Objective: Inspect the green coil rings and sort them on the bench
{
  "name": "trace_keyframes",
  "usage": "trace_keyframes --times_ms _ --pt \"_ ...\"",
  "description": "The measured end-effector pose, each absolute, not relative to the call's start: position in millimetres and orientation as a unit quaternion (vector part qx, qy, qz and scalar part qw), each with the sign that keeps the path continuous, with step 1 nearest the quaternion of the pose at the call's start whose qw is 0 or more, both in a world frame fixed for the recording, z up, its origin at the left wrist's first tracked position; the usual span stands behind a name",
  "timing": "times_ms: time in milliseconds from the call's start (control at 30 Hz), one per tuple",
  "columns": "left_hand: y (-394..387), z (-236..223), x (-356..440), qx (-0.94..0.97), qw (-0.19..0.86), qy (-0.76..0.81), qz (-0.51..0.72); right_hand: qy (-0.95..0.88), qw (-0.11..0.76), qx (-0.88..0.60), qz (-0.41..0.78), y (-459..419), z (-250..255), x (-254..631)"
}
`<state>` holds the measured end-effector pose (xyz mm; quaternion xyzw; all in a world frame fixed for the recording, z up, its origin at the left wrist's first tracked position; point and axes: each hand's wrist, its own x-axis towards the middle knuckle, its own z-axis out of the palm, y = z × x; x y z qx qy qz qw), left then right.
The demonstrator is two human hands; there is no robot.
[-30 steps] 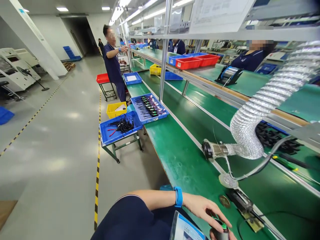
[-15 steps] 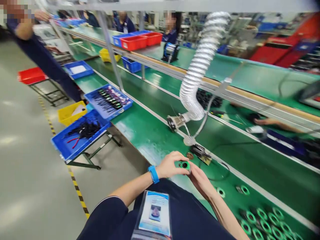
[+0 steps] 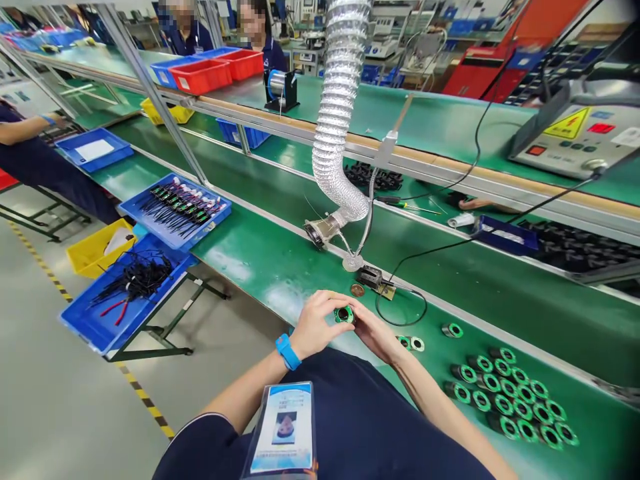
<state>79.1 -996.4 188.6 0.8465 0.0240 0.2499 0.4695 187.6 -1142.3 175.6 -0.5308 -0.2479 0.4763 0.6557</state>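
Note:
Between my two hands, just in front of my body, is a short round part with a green ring-shaped face and a dark centre (image 3: pixel 344 314). My left hand (image 3: pixel 315 325), with a blue band at the wrist, has its thumb and fingers closed around the part. On its right side my right hand (image 3: pixel 374 331) grips the same part, its fingertips partly hidden. Loose green and pale rings (image 3: pixel 417 344) lie on the bench by my right wrist. Several similar green-faced cylinders (image 3: pixel 523 393) stand grouped farther right, and a single one (image 3: pixel 453 330) lies apart from them.
A silver flexible duct (image 3: pixel 334 113) hangs over the green bench (image 3: pixel 270 287). Beyond my hands is a soldering iron stand (image 3: pixel 373 277) with its cable. Blue trays (image 3: pixel 175 230) of wired parts and black cables stand left. Co-workers (image 3: pixel 187 33) are across the line.
My view has swung to the right, bringing more of the grouped cylinders and a grey control unit into sight. Both hands keep hold of the round part.

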Motion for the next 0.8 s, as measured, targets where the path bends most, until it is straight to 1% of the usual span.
trace_keyframes --times_ms 133,267,367,433,500,667,800 --pt "-1009.4 189.7 83.1 0.875 0.416 0.033 0.245 -0.269 0.663 -0.547 0.434 -1143.7 172.3 184.1" --pt "-1018.4 191.2 86.9 0.895 0.388 0.037 0.218 -0.223 0.691 -0.533 0.433 -1147.3 167.4 178.5" --pt "-1016.0 192.0 85.3 0.899 0.395 -0.005 0.191 -0.169 0.717 -0.505 0.450 -1151.1 166.9 175.9" --pt "-1011.3 190.1 82.7 0.903 0.379 -0.042 0.197 -0.141 0.738 -0.477 0.456 -1153.6 166.5 176.5" --pt "-1006.7 185.8 80.9 0.914 0.324 -0.071 0.233 -0.126 0.752 -0.455 0.459 -1156.0 165.0 178.6" --pt "-1002.0 178.0 84.8 0.915 0.113 -0.211 0.325 -0.100 0.770 -0.426 0.465 -1163.0 159.7 183.0" --pt "-997.3 185.0 91.5 0.894 0.011 -0.282 0.349 -0.086 0.768 -0.409 0.485 -1168.7 158.5 182.5"
